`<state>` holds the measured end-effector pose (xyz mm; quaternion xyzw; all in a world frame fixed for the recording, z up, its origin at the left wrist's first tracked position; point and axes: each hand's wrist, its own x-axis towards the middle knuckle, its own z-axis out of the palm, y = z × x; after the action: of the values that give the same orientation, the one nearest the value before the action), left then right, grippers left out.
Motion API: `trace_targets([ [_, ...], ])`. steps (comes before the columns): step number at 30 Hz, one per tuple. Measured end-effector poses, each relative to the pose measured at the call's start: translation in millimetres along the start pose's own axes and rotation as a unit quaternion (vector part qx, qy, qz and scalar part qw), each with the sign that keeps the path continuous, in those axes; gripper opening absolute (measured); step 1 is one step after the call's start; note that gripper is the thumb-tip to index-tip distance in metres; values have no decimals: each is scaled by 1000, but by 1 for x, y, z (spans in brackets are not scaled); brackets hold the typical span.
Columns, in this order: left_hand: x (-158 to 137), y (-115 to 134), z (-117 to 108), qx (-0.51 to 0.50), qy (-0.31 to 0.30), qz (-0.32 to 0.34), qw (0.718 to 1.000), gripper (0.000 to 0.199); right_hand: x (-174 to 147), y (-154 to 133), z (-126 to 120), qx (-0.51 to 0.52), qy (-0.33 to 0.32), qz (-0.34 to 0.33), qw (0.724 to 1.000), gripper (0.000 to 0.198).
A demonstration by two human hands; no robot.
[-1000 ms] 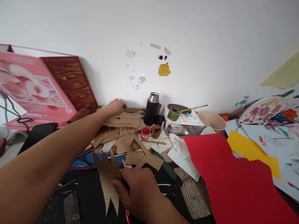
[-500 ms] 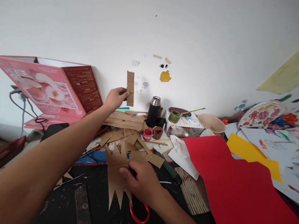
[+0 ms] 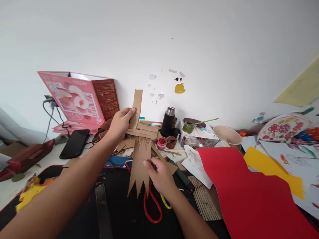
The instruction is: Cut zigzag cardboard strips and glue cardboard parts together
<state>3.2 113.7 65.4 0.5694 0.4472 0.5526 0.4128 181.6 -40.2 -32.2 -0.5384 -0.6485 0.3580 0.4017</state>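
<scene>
- Pinched between thumb and fingers of the left hand: a narrow cardboard strip, tilted slightly from upright, before the wall.
- Pinched at its right edge by the right hand: a spiked cardboard sheet, points at 2 ends, above the black mat and near a red handle loop.
- Probably light, fairly stiff and not slippery in these 2 pieces; likely to bend at thin points.
- Best gripped along a straight edge or flat middle, clear of the points.
</scene>
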Motion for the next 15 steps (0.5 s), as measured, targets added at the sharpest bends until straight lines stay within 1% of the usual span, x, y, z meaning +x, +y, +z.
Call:
trace_targets([
  [2, -18, -1, -5, 24, -47, -27, 998, 59, 1, 2, 0, 12, 3, 3, 1000, 47],
  [4, -36, -5, -11, 78, -95, -52, 991, 61, 2, 3, 0, 25, 9, 3, 1000, 48],
  [6, -52, -12, -17, 143, -127, -42, 981, 61, 3, 4, 0, 33, 19, -4, 999, 50],
  [9, -74, -25, -25, 242, -173, -34, 954, 60, 3, 5, 1, 50, 27, -13, 998, 50],
  [12, -91, -36, -29, 259, -195, -28, 946, 55, 2, 5, 3, 80, 21, -11, 997, 51],
  [15, -101, -41, -31, 273, -209, -19, 939, 51, 0, 5, 5, 97, 11, 1, 995, 53],
])
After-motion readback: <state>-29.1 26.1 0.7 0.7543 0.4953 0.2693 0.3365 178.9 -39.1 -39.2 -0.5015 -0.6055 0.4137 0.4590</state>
